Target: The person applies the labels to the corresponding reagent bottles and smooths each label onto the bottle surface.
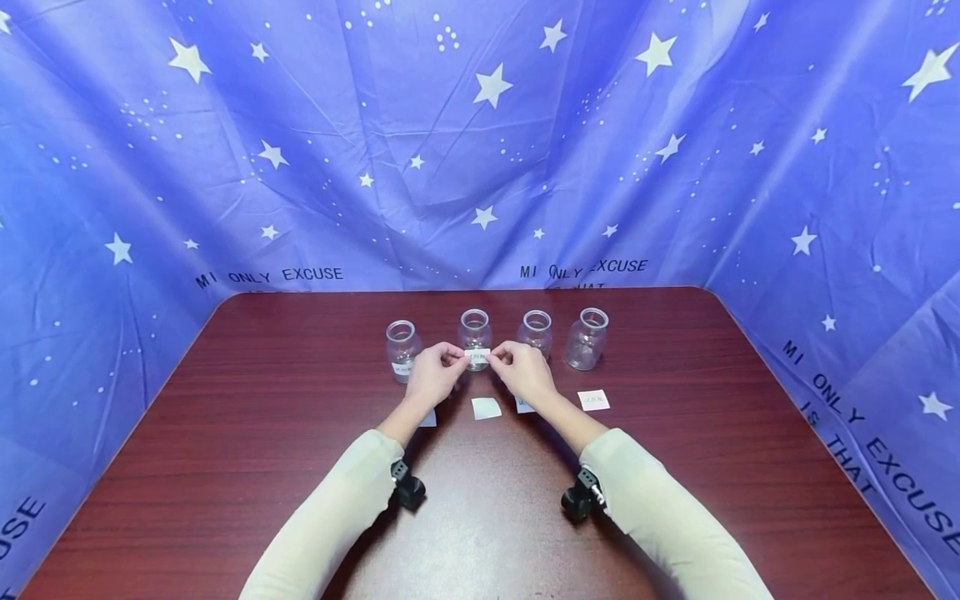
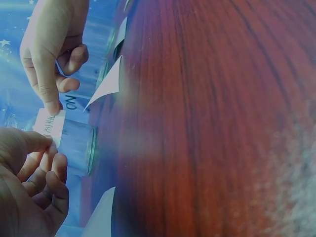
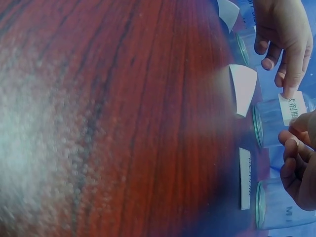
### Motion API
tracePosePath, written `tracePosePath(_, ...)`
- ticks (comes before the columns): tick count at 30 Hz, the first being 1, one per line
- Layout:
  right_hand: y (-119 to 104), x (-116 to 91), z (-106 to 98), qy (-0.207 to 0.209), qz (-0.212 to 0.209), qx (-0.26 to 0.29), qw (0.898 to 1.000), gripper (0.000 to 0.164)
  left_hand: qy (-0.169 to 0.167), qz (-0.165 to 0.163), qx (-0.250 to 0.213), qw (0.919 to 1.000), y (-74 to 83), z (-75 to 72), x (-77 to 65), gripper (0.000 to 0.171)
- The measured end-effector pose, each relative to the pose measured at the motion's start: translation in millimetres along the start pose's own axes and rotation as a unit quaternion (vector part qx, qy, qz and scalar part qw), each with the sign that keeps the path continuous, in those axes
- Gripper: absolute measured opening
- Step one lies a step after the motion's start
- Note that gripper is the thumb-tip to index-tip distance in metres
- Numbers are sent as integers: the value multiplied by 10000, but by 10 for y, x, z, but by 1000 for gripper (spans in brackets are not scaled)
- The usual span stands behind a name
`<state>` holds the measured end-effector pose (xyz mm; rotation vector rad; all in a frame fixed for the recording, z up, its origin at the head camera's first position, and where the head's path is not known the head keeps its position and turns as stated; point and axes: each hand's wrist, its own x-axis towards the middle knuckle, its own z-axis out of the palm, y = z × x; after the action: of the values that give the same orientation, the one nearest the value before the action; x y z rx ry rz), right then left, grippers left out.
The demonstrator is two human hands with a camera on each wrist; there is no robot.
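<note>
A small white label [image 1: 477, 356] with printed characters is at the front of a clear glass jar [image 1: 474, 325], second from the left in a row. My left hand [image 1: 437, 372] pinches one end of the label between thumb and forefinger. At the other end, my right hand [image 1: 523, 371] has its thumb and forefinger on the label. In the left wrist view the label [image 2: 51, 126] spans between both hands' fingertips, close against the jar. Whether its whole back touches the glass I cannot tell. The right wrist view shows the same label [image 3: 292, 108] over the jar [image 3: 269, 123].
Left of it stands a jar [image 1: 402, 337] bearing a similar label. Two more jars [image 1: 536, 325] [image 1: 587, 342] stand to the right, one partly behind my right hand. Several paper pieces lie in front, including a blank one [image 1: 487, 407] and a printed one [image 1: 594, 400]. A starry curtain [image 1: 450, 167] borders the table [image 1: 300, 400].
</note>
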<state>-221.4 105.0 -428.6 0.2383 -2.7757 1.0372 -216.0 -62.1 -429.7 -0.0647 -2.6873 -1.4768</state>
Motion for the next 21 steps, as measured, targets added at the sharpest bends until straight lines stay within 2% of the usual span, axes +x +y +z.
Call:
tracePosePath(16,-2,6,50,213,-49,-93,9997,13,91,-79,210,9997,-13,16,15,14)
tracePosePath(21,-15,6,49,277,-52,-107,9995,12,149,66,191,9997,2,4,9,14)
